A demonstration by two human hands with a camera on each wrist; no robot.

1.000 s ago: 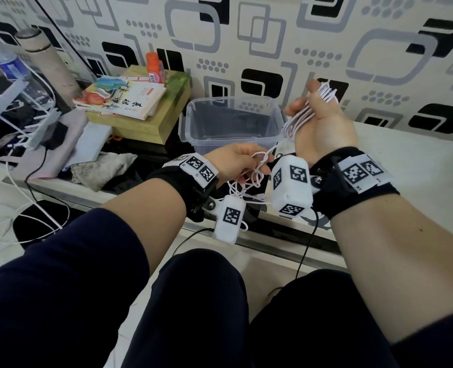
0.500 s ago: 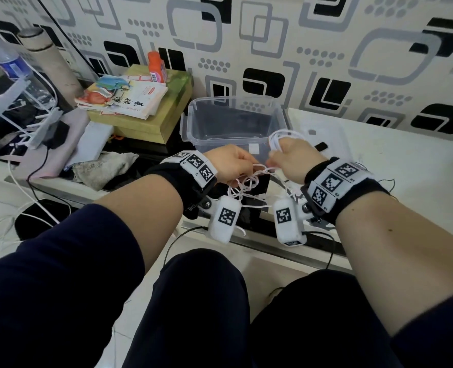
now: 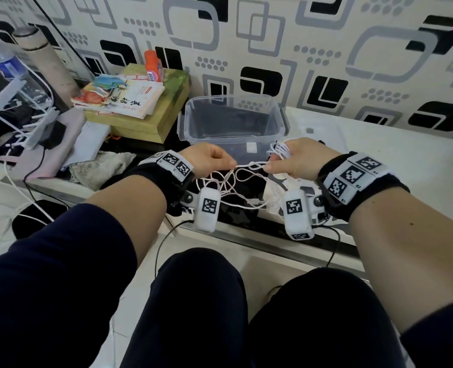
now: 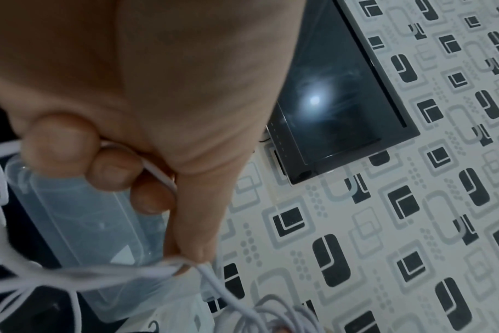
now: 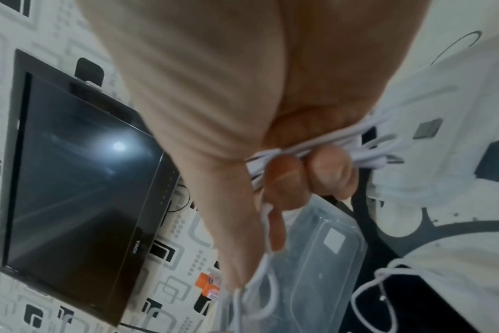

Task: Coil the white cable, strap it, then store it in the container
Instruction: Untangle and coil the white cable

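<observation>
At frame centre, left hand (image 3: 211,161) and right hand (image 3: 297,162) both pinch the tangled white cable (image 3: 249,166), just before the clear container's (image 3: 279,112) near rim.

Left hand (image 4: 134,94) pinches white cable (image 4: 214,283) — container (image 4: 80,225) beneath.
</observation>
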